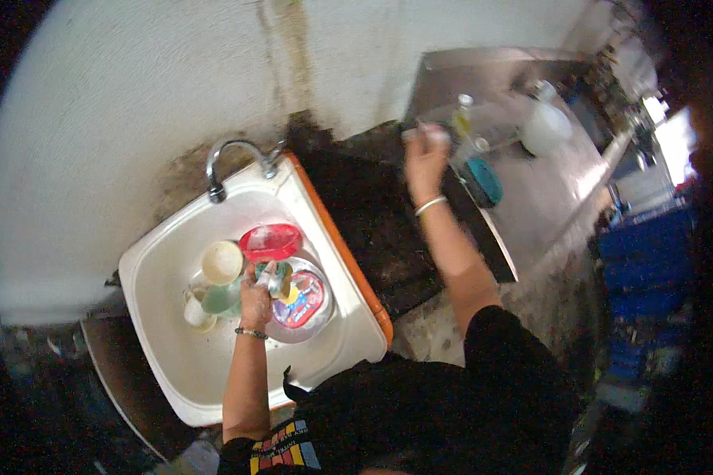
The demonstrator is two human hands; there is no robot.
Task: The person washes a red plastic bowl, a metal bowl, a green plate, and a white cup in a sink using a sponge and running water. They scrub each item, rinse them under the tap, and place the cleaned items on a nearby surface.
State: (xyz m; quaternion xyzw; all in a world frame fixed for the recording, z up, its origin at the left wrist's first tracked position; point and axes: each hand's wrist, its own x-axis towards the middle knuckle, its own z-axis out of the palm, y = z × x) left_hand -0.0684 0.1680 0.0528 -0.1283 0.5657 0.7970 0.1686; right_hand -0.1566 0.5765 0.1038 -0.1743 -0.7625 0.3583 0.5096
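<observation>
My left hand [255, 300] is over the white sink [154, 332], closed on a green-and-yellow scouring sponge [281, 280]. Under and beside it lie a round container [318, 325] with a coloured printed label, a red oval dish [271, 241], a cream bowl [222, 263], a green dish [217, 298] and a white cup [196, 312]. My right hand [426, 148], blurred, is raised over the dark surface right of the sink, near a bottle of yellowish liquid [461, 119]. Something pale and pinkish shows at its fingertips; I cannot tell whether it is held.
A curved chrome faucet [234, 143] stands at the sink's back corner. On the steel counter [529, 196] at the right are a teal object [485, 181] and a white rounded container [545, 129]. The white wall [154, 89] rises behind. A blue thing [647, 267] is at the far right.
</observation>
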